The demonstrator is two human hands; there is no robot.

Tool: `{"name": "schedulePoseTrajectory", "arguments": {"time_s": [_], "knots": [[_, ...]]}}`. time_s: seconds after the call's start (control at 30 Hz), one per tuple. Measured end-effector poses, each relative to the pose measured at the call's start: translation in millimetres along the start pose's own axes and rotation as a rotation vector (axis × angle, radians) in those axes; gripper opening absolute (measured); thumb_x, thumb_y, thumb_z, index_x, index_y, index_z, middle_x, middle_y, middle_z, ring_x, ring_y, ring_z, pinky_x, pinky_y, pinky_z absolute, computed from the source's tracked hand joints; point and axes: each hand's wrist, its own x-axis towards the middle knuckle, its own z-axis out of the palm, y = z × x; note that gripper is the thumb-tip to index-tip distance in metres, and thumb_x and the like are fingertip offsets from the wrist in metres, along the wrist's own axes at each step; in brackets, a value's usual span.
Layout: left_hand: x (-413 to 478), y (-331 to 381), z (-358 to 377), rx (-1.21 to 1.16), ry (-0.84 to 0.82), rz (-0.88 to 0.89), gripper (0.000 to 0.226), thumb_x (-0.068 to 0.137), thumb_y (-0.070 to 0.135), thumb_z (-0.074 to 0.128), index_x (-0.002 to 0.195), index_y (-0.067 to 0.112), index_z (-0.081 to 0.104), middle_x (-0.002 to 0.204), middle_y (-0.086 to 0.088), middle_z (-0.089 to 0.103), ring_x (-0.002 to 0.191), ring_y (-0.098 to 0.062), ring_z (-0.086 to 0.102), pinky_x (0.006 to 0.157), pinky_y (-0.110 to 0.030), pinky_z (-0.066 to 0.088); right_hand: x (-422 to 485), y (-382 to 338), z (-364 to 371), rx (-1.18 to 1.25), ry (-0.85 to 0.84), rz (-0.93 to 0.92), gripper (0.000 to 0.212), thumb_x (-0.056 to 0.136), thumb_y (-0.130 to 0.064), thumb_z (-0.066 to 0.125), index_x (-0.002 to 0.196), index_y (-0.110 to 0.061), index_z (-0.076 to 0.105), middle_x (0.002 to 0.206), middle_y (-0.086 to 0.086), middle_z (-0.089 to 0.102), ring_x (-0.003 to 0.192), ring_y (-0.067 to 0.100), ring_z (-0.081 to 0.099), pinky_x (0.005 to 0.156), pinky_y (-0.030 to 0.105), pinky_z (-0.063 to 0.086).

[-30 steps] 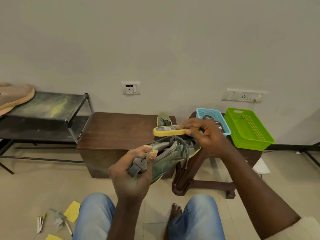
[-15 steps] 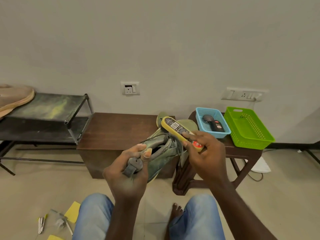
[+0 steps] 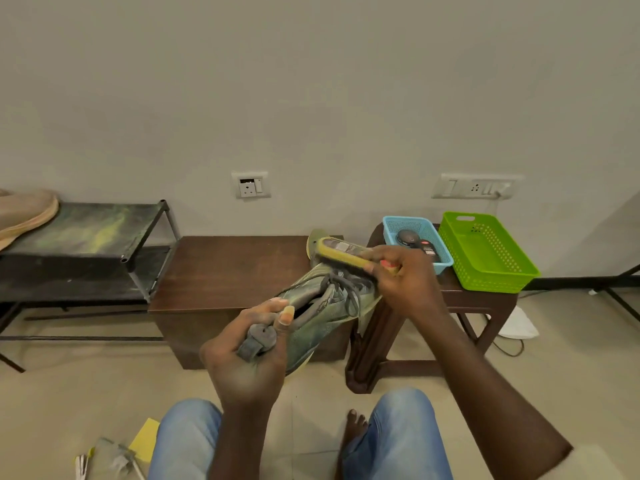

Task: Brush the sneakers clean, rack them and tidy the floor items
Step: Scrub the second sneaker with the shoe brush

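1. Rack (image 3: 104, 233), left of frame: neither sneaker was on it yet.
2. Floor items (image 3: 110, 459), lower left: loose scraps lay beside the knee; a shifting leg could scatter them.
3. Left hand (image 3: 242, 362), centre: it was wrapped round the heel of the sneaker (image 3: 325, 317), which was held in the air. With only the heel gripped, a hard stroke could twist the sneaker free.
4. Brush (image 3: 341, 251), right of centre: its bristles sat at the laces and could snag them.
5. Right hand (image 3: 405, 285): it was clasped round the brush handle.
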Motion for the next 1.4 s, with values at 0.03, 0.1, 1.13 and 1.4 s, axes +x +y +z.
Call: {"name": "schedulePoseTrajectory", "arguments": {"time_s": [0.03,0.1,1.13,1.4], "knots": [[0,1,0,-0.005,-0.002,-0.006,0.032,0.089,0.056,0.067,0.083,0.025,0.071,0.091,0.03,0.072,0.081,0.003,0.071,0.076,-0.01,0.051,7,4,-5,-0.037,0.086,0.034,0.019,0.081,-0.016,0.072,0.097,-0.025,0.077,0.095,-0.005,0.074,0.088,0.008,0.063,0.074,0.022,0.047],[0,2,1,-0.019,-0.013,-0.002,0.037,0.088,0.056,0.068,0.081,0.02,0.071,0.091,0.028,0.073,0.082,0.001,0.071,0.077,-0.011,0.051,18,13,-12,-0.165,0.246,0.117,0.018,0.081,-0.017,0.072,0.097,-0.021,0.077,0.093,0.001,0.074,0.087,0.017,0.064,0.071,0.024,0.043],[-1,-4,21,-0.17,0.297,-0.24,0.026,0.089,0.033,0.067,0.09,0.008,0.074,0.091,0.002,0.079,0.089,-0.021,0.075,0.088,-0.026,0.055,-6,-23,18,0.338,0.27,0.344,0.07,0.079,-0.04,0.073,0.142,-0.026,0.045,0.074,-0.011,0.067,0.068,0.001,0.063,0.08,0.039,0.059],[-8,-16,19,-0.133,0.344,-0.352,0.049,0.085,0.047,0.074,0.09,-0.001,0.076,0.094,-0.016,0.077,0.094,-0.036,0.074,0.089,-0.053,0.058,-119,-93,46,0.59,-0.04,0.162,0.071,0.082,-0.02,0.074,0.144,-0.022,0.041,0.099,-0.01,0.072,0.087,-0.001,0.069,0.075,0.024,0.058]]}}
